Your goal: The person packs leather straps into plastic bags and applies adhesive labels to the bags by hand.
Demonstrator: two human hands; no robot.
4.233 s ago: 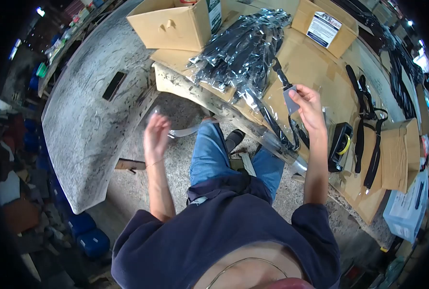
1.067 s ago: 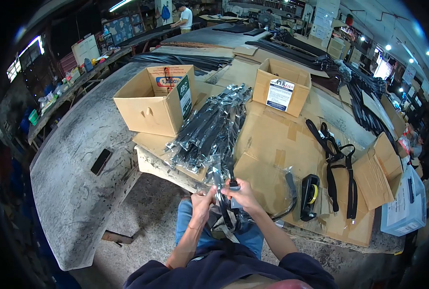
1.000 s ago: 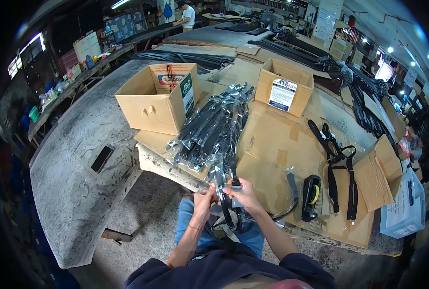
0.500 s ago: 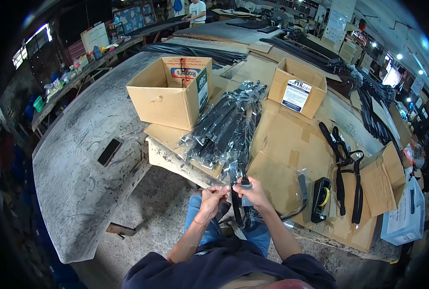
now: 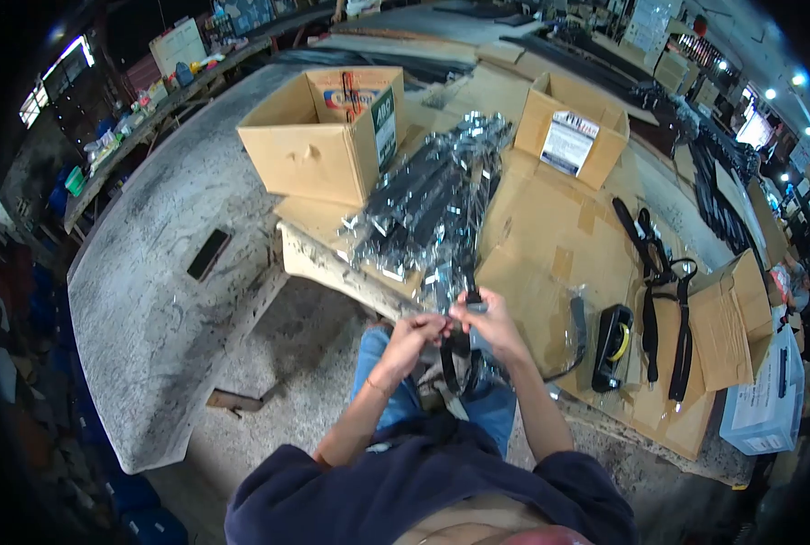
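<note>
Just off the table's front edge, above my lap, my left hand [image 5: 412,343] and my right hand [image 5: 490,325] meet with fingers pinched. Between them is a black strap [image 5: 450,371] partly in clear plastic, its lower part hanging toward my knees. The fingertips hide the exact spot they grip. Beyond my hands lies a heap of plastic-wrapped black straps [image 5: 437,195]. To the right, a pair of black suspenders [image 5: 650,300] with metal clips rests on flattened cardboard [image 5: 536,245]. Nearer my right hand are a tape dispenser [image 5: 612,350] with yellow tape and a clear plastic sleeve [image 5: 576,331].
An open carton [image 5: 309,159] stands back left, a smaller carton [image 5: 573,132] back right. A phone [image 5: 208,254] lies on the left table. At far right are an open cardboard box [image 5: 723,322] and a clear blue bin [image 5: 764,395]. Bundled black strips cover the back tables.
My head view has tilted, so the table items sit higher in the frame. My hands have come closer together on the strap, fingertips now meeting.
</note>
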